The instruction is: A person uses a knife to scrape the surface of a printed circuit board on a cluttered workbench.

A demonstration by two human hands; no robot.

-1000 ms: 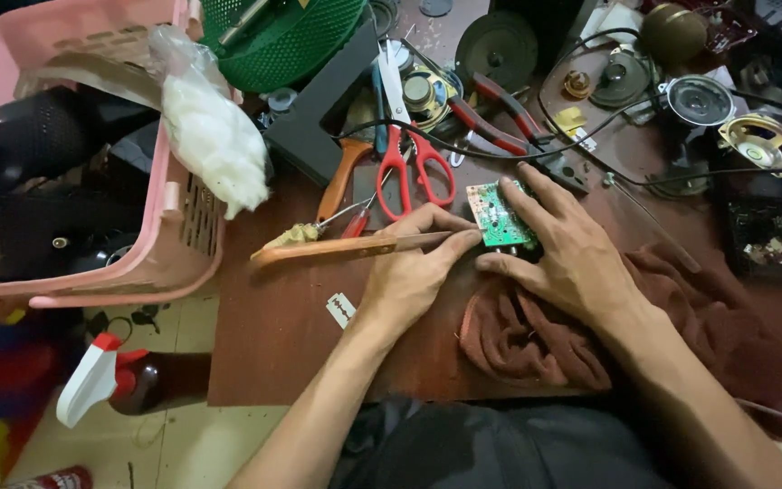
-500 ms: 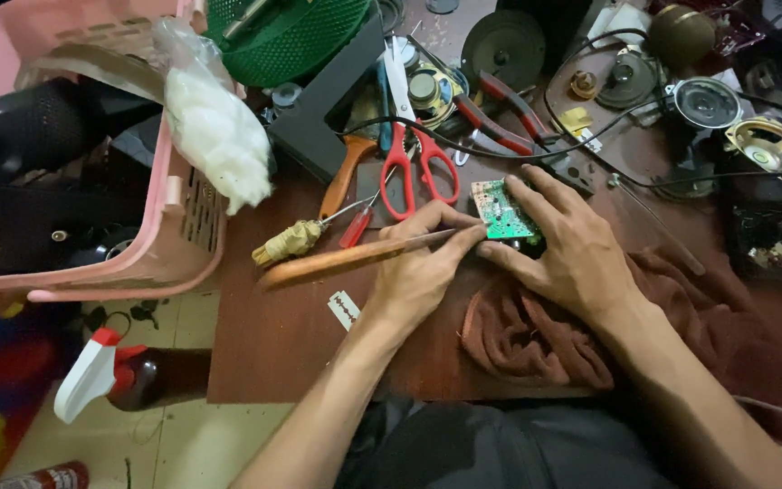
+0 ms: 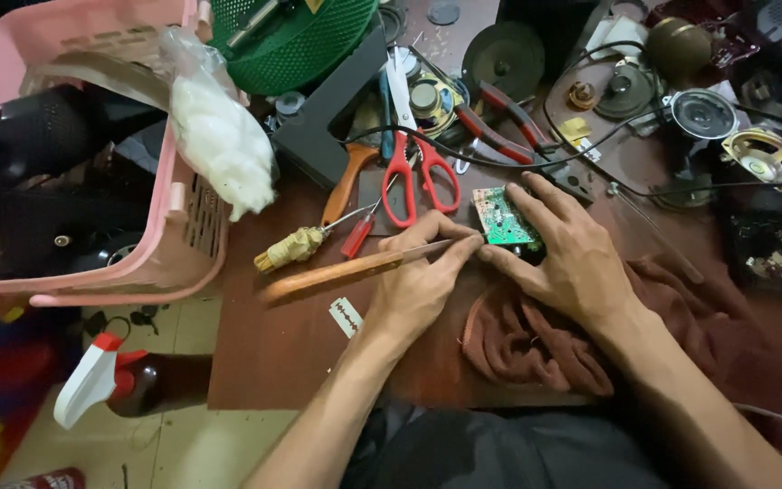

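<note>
Centre frame, the left hand (image 3: 418, 285) has its fingers closed on a wooden-handled knife (image 3: 355, 272), its tip still at the green circuit board (image 3: 502, 217) pinned by the right hand (image 3: 567, 258); little has shifted.

Both arms are bare from the lower edge of the view up to the fingers: no sleeves, no cuffs, no gloves. The left hand (image 3: 418, 285) carries no ring, watch or strap that can be seen, and its wrist is plain. The right hand (image 3: 572, 258) is likewise unadorned, with short, untrimmed-looking nails on the fingers that show and a bare wrist behind it. The forearms are lean, with light hair along them. Below the near edge of the worktop, between the two forearms, lies dark grey cloth with soft folds, the person's clothing over the lap; its cut cannot be told.
</note>
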